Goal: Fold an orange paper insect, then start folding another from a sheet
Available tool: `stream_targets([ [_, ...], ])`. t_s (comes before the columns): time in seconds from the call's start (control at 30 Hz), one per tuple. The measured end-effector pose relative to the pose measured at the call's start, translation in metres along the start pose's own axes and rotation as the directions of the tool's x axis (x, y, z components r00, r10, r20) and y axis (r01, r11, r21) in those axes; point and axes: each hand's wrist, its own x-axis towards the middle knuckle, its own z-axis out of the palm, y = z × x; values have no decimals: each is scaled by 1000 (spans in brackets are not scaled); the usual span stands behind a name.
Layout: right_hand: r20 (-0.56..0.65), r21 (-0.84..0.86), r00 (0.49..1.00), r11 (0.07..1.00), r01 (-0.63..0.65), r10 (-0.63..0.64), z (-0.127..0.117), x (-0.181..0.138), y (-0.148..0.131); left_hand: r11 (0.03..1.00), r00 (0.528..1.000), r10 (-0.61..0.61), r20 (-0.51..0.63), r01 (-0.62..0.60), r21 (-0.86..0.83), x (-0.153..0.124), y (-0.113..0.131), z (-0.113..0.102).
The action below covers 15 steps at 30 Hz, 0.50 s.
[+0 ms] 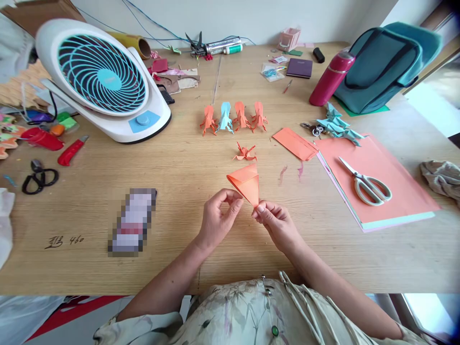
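Note:
A folded orange paper [247, 182], cone-like with an opening at its upper left, is held above the table in front of me. My right hand [276, 220] pinches its lower corner between thumb and fingers. At the paper's lower left edge, the thumb and index finger of my left hand [221, 215] close on it; the exact contact is hard to see. Just beyond lies a small orange origami figure [246, 152] with thin legs. Behind that stands a row of origami figures, several orange [240, 116] and one light blue [225, 117].
To the right are orange paper strips [295, 143], white-handled scissors [366, 184] on stacked paper sheets [395, 191], teal folded pieces [339, 125] and a pink bottle [332, 78]. To the left are a phone [132, 220], a fan [108, 79], black scissors [39, 177] and a red cutter [72, 151].

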Motion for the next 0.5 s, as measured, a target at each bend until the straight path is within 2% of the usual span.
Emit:
stream_targets([
  [0.1, 23, -121, 998, 991, 56, -54, 3, 0, 3, 901, 946, -251, 206, 306, -307, -1, -3, 9],
  [0.2, 41, -172, 999, 985, 33, -26, 6, 2, 4, 790, 889, -400, 223, 457, -409, -1, -8, 15],
  [0.33, 39, -197, 998, 980, -43, 52, 3, 5, 5, 719, 852, -487, 192, 516, -466, 0, -11, 15],
  [0.5, 46, -203, 992, 974, -102, 114, -1, 7, 3, 711, 841, -512, 177, 530, -463, 2, -11, 14],
])
